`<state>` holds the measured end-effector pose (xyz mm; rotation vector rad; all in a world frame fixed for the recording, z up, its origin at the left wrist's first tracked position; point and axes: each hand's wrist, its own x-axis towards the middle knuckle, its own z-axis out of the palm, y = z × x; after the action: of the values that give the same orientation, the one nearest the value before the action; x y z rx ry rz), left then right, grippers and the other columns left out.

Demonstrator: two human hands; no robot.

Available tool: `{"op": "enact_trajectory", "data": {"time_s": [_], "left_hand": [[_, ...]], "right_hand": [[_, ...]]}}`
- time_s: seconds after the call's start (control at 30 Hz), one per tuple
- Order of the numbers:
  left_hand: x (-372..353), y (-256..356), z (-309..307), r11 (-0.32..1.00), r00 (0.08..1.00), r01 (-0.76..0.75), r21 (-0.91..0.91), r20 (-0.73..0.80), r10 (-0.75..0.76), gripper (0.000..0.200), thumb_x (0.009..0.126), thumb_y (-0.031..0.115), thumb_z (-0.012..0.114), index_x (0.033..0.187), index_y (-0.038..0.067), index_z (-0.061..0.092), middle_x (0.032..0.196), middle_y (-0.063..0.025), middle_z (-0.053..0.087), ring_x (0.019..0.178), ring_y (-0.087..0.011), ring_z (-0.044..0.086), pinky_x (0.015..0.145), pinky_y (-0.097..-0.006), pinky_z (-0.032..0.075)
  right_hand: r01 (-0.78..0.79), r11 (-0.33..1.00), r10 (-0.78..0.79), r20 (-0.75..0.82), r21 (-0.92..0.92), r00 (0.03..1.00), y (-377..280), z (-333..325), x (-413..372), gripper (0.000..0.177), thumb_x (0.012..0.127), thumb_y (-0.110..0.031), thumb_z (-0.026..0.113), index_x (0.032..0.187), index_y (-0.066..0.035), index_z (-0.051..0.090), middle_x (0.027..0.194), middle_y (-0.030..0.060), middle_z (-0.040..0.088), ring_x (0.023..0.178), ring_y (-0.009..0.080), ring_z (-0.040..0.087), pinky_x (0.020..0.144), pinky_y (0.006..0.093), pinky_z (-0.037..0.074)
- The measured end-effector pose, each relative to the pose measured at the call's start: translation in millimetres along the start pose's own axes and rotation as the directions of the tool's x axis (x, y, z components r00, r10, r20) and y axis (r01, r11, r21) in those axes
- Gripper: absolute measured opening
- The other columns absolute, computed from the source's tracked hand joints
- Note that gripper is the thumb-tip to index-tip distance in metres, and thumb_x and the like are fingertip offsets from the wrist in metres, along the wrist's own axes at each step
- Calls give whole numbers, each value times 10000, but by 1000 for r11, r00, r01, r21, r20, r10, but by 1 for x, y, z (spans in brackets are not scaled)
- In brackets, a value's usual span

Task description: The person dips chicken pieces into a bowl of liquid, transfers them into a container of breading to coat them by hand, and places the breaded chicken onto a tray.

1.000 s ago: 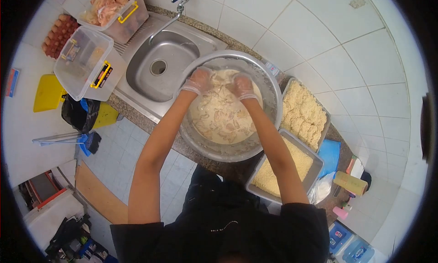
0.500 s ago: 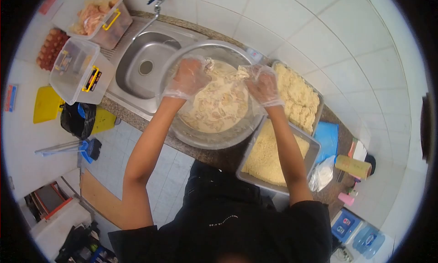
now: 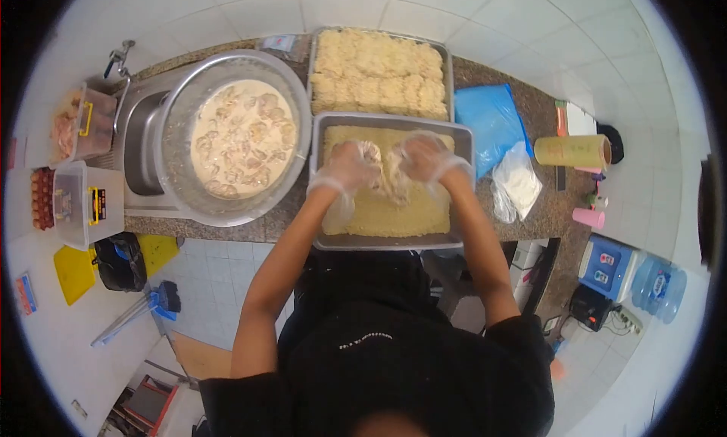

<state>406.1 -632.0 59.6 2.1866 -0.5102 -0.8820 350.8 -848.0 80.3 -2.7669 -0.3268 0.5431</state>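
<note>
Both my hands wear clear plastic gloves and hang over a grey tray (image 3: 468,145) spread with yellowish crumbs (image 3: 386,219). My left hand (image 3: 344,170) is closed on a batter-coated piece of meat (image 3: 372,154). Close beside it, my right hand (image 3: 424,158) grips another wet, battered piece (image 3: 395,181), which hangs down toward the crumbs. The fingertips are partly hidden by the pieces and the gloves. Left of the tray stands a large metal basin (image 3: 176,145) of pale batter with meat pieces (image 3: 246,138) in it. Behind, a second tray (image 3: 450,81) is filled with crumb-coated pieces (image 3: 379,73).
A sink (image 3: 144,153) lies under the basin's left side, near plastic boxes (image 3: 83,126) and an egg tray (image 3: 42,198). To the right are a blue bag (image 3: 492,130), a clear bag (image 3: 519,185) and a film roll (image 3: 572,151). The counter's front edge runs before me.
Both hands have moved from above the batter basin to above the crumb tray, carrying battered pieces. My view has turned and shifted right, so the trays now sit in the middle.
</note>
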Motion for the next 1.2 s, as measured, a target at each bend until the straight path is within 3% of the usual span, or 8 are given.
{"op": "enact_trajectory", "data": {"time_s": [0.13, 0.37, 0.47, 0.63, 0.73, 0.8, 0.87, 1.2], "left_hand": [[38, -13, 33, 971, 960, -228, 74, -151, 237, 384, 717, 301, 683, 994, 35, 674, 974, -216, 660, 916, -335, 635, 846, -388, 480], [-55, -21, 98, 801, 815, 511, 313, 121, -567, 871, 887, 575, 350, 1467, -21, 91, 1511, -245, 175, 1403, -389, 173, 1158, -369, 130], [-47, -38, 126, 754, 746, 657, 14, 132, -652, 838, 900, 553, 348, 1466, -19, 117, 1503, -248, 200, 1400, -378, 192, 1152, -364, 135], [-46, 13, 111, 812, 845, 454, -368, -112, -523, 696, 911, 489, 418, 1409, 9, 340, 1459, -230, 320, 1345, -388, 305, 1111, -389, 238], [-9, 7, 117, 958, 861, 272, -87, -423, -283, 610, 899, 438, 464, 1337, 15, 450, 1438, -221, 355, 1311, -388, 355, 1108, -408, 244], [15, -37, 139, 773, 838, -81, 629, -378, 395, 591, 874, 417, 492, 1306, 14, 478, 1415, -234, 375, 1279, -397, 383, 1105, -444, 243], [21, -27, 110, 840, 903, -119, 529, -295, 313, 575, 881, 412, 470, 1322, 43, 475, 1401, -231, 389, 1280, -399, 374, 1103, -482, 233], [17, -24, 84, 841, 993, -90, 534, 115, 33, 718, 850, 497, 501, 1407, 66, 366, 1429, -223, 359, 1324, -372, 333, 1115, -454, 227]], "right_hand": [[-235, 972, 236, 54, -23, 970, 34, 27, 1, 324, 845, -265, 534, 1067, -44, 617, 1090, 215, 607, 1028, 373, 570, 908, 447, 452], [-736, 636, 712, 193, 230, 675, 13, 135, -96, 513, 917, -329, 450, 1369, -91, 406, 1266, 260, 518, 1112, 435, 539, 951, 461, 439], [-393, 909, 379, 113, 137, 918, 25, 216, -125, 505, 926, -340, 440, 1367, -96, 409, 1351, 269, 439, 1152, 458, 505, 958, 459, 437], [-487, 741, 490, 124, 463, 863, -4, 67, -67, 412, 894, -285, 457, 1253, -89, 511, 1286, 257, 475, 1037, 437, 554, 927, 499, 403], [-463, 818, 484, 28, 341, 875, -3, 57, -19, 392, 882, -284, 474, 1194, -62, 558, 1268, 256, 485, 1065, 390, 541, 934, 478, 403], [-330, 940, 329, 22, 87, 944, 8, 103, -20, 393, 884, -291, 479, 1179, -47, 571, 1296, 245, 473, 1138, 357, 510, 954, 450, 404], [-114, 993, 109, -453, 16, 885, 16, 136, -25, 459, 833, -246, 507, 1249, -52, 538, 1271, 226, 485, 1173, 362, 465, 1038, 505, 300], [-314, 947, 315, -4, 59, 949, 17, 85, -12, 521, 816, -213, 495, 1308, -42, 477, 1352, 232, 434, 1235, 372, 429, 1032, 493, 316]]}}
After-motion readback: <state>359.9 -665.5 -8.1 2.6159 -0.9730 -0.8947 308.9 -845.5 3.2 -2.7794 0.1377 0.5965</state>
